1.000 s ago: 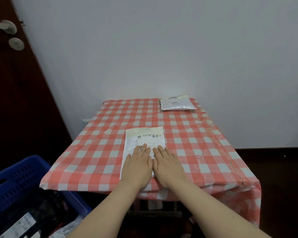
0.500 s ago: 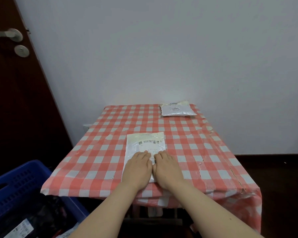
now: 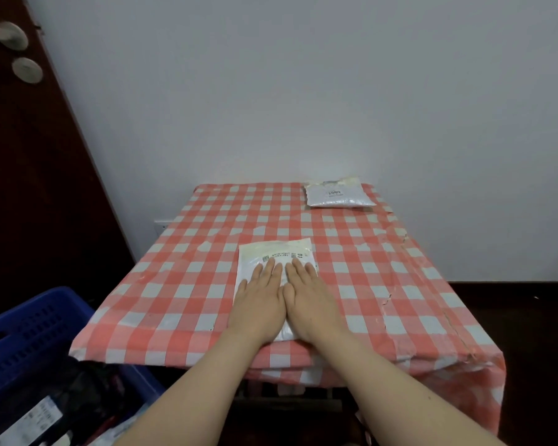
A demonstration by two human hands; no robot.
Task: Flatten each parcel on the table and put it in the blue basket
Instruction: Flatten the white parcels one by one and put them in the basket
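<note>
Straight ahead, a table (image 3: 191,284) under a red-and-white checked cloth stands against a plain white wall (image 3: 303,91). The cloth is creased and torn along its right edge. A dark brown door (image 3: 30,188) with a metal handle (image 3: 6,35) fills the upper left of the frame, and dark floor (image 3: 528,300) shows at the right. The blue basket (image 3: 30,333) sits in the lower left corner, beside the table's near left corner, with dark and labelled packages (image 3: 46,416) already inside.

One white parcel (image 3: 274,251) lies flat at the centre of the frame, near the table's front edge. Both hands press on it side by side, the left hand (image 3: 260,304) and right hand (image 3: 310,300) palm down with fingers straight and released, gripping nothing. A second, silvery parcel (image 3: 339,196) lies at the far right corner of the table, by the wall, well apart from the hands.

Against half a second ago, the hands have slid up the parcel toward the wall and now cover more of its printed label.
</note>
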